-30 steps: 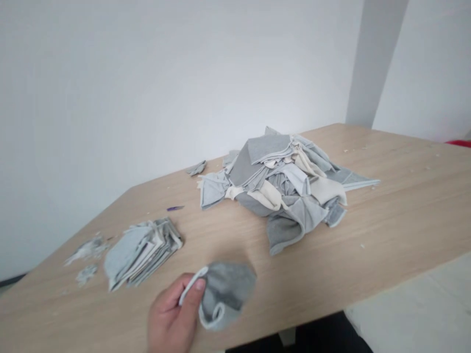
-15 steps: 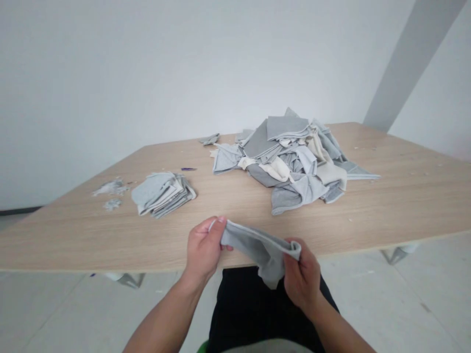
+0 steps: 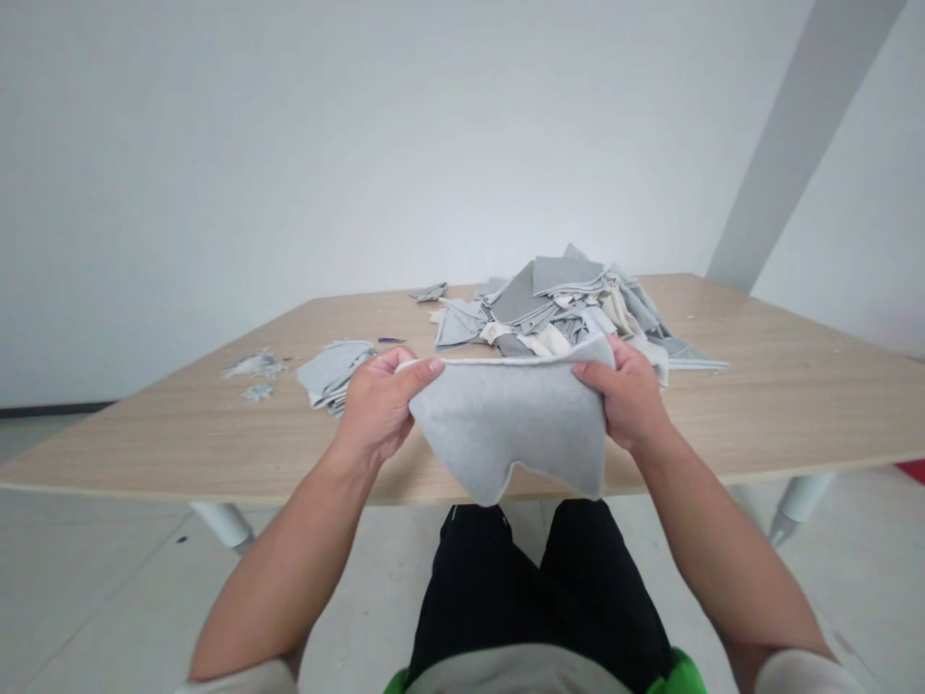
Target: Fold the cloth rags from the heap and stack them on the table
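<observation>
A light grey fabric piece (image 3: 516, 419) hangs stretched between my two hands, above the table's front edge. Its top edge is nearly straight, and its lower edge has a notch in the middle. My left hand (image 3: 383, 400) pinches the upper left corner, thumb on the near side. At the upper right corner my right hand (image 3: 627, 390) grips the cloth the same way. Behind my left hand lies a stack of folded grey fabric pieces (image 3: 329, 371), partly covered by it. The cloth and my right hand hide part of a large heap of grey and cream fabric pieces (image 3: 516, 299).
The wooden table (image 3: 758, 414) stands against a white wall. White lint scraps (image 3: 256, 364) lie at its left. A small dark purple tool (image 3: 391, 340) rests behind the stack, and a separate grey scrap (image 3: 429, 291) lies near the back edge.
Both hands have risen and moved forward with the fabric piece. The cloth, bunched and folded before, now hangs spread open and flat. My view has tilted slightly upward.
</observation>
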`<move>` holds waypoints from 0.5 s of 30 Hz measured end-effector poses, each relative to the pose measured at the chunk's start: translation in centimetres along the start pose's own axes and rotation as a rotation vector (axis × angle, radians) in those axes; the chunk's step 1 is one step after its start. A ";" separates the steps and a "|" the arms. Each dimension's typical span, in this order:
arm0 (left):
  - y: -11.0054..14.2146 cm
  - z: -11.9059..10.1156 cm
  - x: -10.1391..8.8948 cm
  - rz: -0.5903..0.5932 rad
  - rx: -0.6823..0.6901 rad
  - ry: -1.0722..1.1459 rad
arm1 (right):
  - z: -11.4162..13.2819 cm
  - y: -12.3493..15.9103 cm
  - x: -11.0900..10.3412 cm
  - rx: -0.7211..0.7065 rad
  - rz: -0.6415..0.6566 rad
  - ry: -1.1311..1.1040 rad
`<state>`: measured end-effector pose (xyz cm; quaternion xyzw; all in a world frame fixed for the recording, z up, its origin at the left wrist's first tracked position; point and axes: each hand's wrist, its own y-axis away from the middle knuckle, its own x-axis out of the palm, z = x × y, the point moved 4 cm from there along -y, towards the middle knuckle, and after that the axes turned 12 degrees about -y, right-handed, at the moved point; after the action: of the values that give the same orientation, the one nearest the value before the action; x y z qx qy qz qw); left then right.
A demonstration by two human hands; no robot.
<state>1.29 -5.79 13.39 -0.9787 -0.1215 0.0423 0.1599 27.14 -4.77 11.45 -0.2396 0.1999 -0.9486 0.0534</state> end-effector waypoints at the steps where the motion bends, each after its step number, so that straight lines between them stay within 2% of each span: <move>1: 0.1 -0.2 -0.1 0.048 -0.006 0.015 | 0.1 -0.3 0.2 -0.002 0.026 -0.010; 4: 0.9 -0.1 -1.1 0.187 0.041 0.008 | 0.0 -0.2 0.3 -0.024 0.095 -0.006; 7: 2.0 0.6 -2.2 0.349 0.095 -0.089 | -0.6 0.7 -0.4 -0.012 0.125 0.051; 10: 2.5 1.5 -2.6 0.455 0.041 -0.245 | -1.8 0.8 -1.3 0.051 0.092 0.144; 13: 1.0 1.6 -2.4 0.371 0.044 -0.397 | -2.5 -0.8 -1.6 -0.004 0.065 0.330; 15: -1.0 1.0 -2.2 0.253 0.153 -0.504 | -2.3 -2.6 -0.9 -0.162 0.139 0.568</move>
<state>-1.19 -5.15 12.91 -0.9298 -0.0306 0.3128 0.1917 26.83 -1.42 10.26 0.0458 0.2976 -0.9527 0.0409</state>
